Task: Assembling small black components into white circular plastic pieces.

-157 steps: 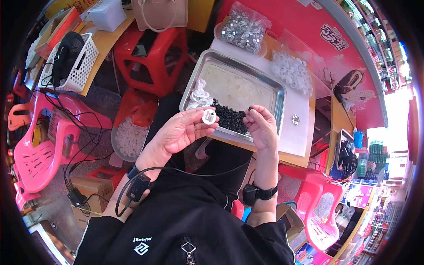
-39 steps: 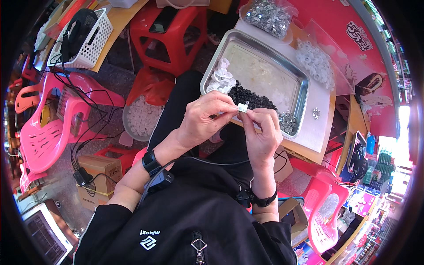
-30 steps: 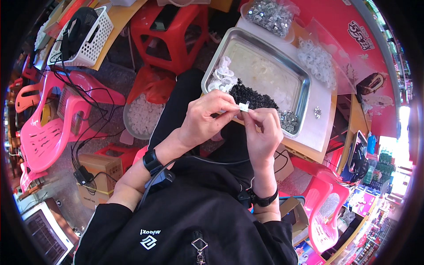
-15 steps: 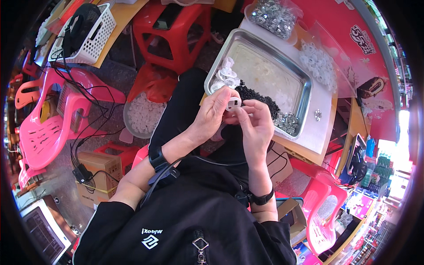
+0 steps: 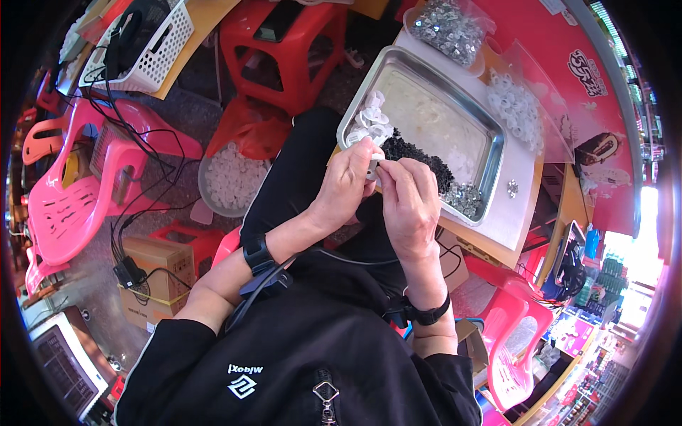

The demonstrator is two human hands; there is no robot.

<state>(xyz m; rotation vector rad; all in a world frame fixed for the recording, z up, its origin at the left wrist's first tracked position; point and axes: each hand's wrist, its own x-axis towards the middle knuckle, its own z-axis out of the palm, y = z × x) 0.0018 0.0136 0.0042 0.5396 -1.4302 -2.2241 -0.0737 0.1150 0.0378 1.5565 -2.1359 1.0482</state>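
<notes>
Between my hands, over the near left corner of a metal tray, is a small white plastic part (image 5: 373, 167). My left hand (image 5: 346, 183) pinches it between thumb and fingers. The fingers of my right hand (image 5: 410, 202) are pressed together against its right side; whether they hold a tiny piece is hidden. The metal tray (image 5: 501, 150) holds white plastic parts (image 5: 371, 122) at its left end. Along its near side lie a heap of small black pieces (image 5: 419, 155) and a pile of shiny metal pieces (image 5: 465, 199).
A bag of metal pieces (image 5: 447, 32) and a pile of translucent white rings (image 5: 513, 106) are beyond the tray. One small metal cluster (image 5: 512, 188) lies right of it. On the floor at left stands a basin (image 5: 213, 195) of white parts, near a red stool (image 5: 284, 60).
My right hand has turned over and closed in on the white part, its fingers now bunched together. The part has tilted in my left hand. The view has shifted slightly.
</notes>
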